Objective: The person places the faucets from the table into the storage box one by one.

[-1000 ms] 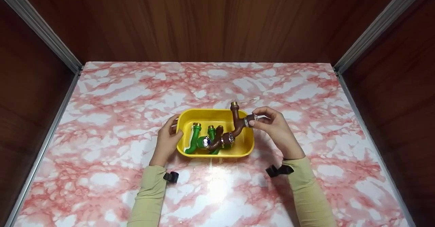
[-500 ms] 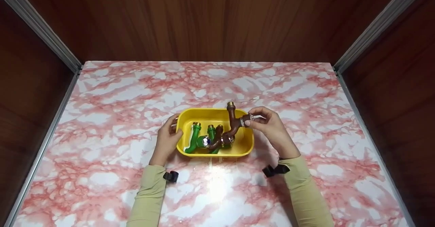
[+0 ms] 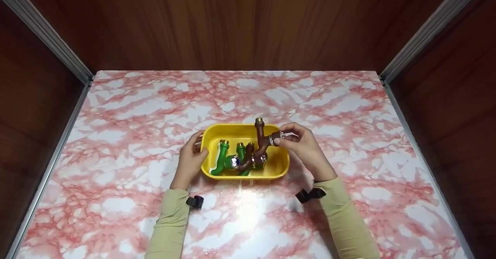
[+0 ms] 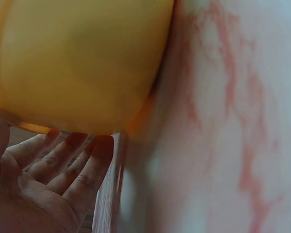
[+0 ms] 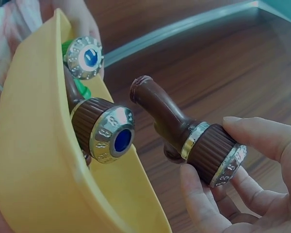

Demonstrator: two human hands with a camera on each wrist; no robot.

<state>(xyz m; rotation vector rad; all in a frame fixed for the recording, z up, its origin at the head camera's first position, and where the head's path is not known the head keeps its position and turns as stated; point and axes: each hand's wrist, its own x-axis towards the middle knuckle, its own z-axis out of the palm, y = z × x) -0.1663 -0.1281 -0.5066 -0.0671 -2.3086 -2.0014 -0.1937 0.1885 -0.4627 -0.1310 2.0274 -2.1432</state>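
By its ribbed knob, my right hand [image 3: 308, 148] pinches a brown tap [image 3: 260, 137] between thumb and fingers, over the right part of a yellow tub [image 3: 282, 166]. The knob has a silver collar, and the brass-coloured threaded end points to the back. Another brown tap [image 5: 106, 131] lies in the tub, its blue-centred silver cap facing the right wrist camera. Further left in the tub are green taps [image 3: 221, 159], one with a silver and blue knob cap. My left hand [image 3: 190, 164] holds the tub's left end, thumb at the rim, fingers against the outer wall.
The tub stands on a red-and-white marbled table [image 3: 248, 96]. Dark wood-grain panels [image 3: 248, 26] with metal corner strips [image 3: 50, 34] enclose the back and sides. A black strap mount [image 3: 310, 195] sits on each wrist.
My right hand has moved left with the brown tap, bringing it from the tub's right edge further over the tub. The left hand and the tub have stayed in place.
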